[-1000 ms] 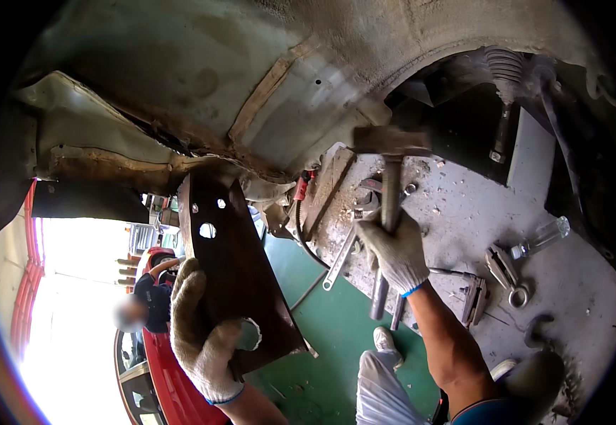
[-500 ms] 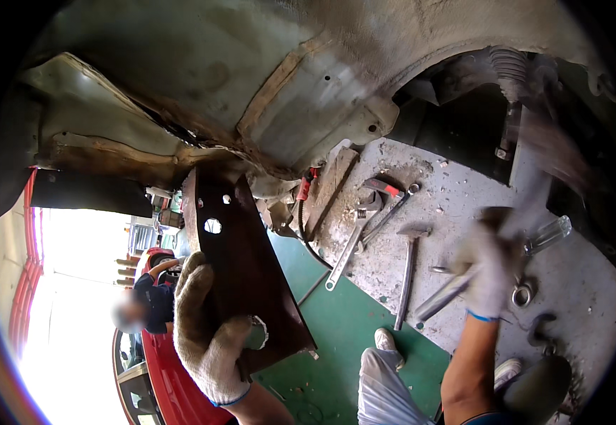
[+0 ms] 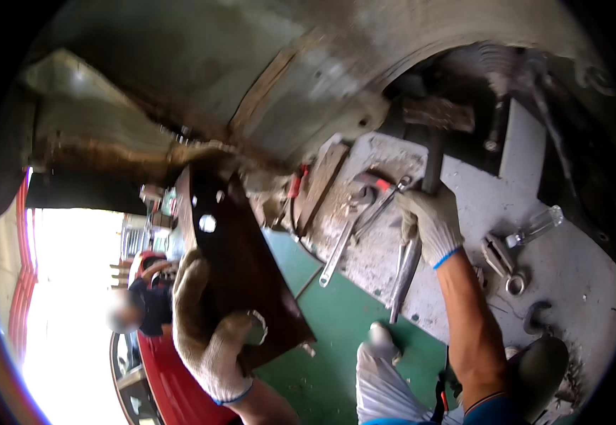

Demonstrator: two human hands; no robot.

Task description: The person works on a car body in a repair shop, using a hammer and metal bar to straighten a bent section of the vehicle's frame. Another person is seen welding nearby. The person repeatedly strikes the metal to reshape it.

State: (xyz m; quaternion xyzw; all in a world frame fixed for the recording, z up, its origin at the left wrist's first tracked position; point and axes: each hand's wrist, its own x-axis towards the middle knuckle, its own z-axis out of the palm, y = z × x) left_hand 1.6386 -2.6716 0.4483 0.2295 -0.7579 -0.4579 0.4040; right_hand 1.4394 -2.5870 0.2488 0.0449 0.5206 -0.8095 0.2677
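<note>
We are gripping a dark rust-brown metal plate (image 3: 233, 262) with our gloved left hand (image 3: 209, 329), the fingers (image 3: 191, 297) curling around its lower left edge and the thumb pressing across its face near a round hole. The plate's long axis is running from the corroded car underbody (image 3: 202, 78) above the fingers down toward the lower right, its top end pointing up into the rusted seam. We are counting two holes in it, one above the fingers and one beside the thumb. Farther right, our gloved right hand (image 3: 428, 219) is clenching the handle of a hammer (image 3: 435, 142), whose rusty head is sitting above the fingers, handle upright. Below those fingers, one long wrench (image 3: 343, 244) and scattered tools are lying on the grey floor (image 3: 570, 262).
</note>
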